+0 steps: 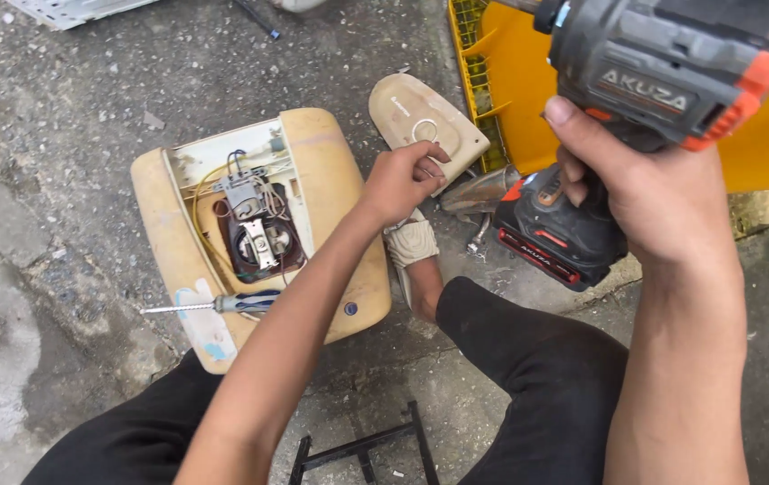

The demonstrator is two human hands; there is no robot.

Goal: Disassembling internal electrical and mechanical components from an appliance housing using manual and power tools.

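Grey drill point(663, 81) raised high, right hand point(645, 193) wrapped tight round its grip; left hand point(402, 180) curled shut, contents unclear, beside the opened cream casing point(330, 171).

arms: bare, sleeveless | trousers point(528, 359): black | foot: beige sandal point(411, 242)

Rough grey concrete floor point(70, 90), cracked and strewn with small debris. Centre left: an opened cream appliance housing point(330, 171) lies flat on it, a screwdriver point(223, 304) resting across its lower edge. Upper centre: a cream oval cover point(420, 112) on the ground, touching a yellow crate point(501, 99) at upper right. Bottom centre: a black metal frame point(362, 446). Top left corner: part of a white grille point(70, 11).
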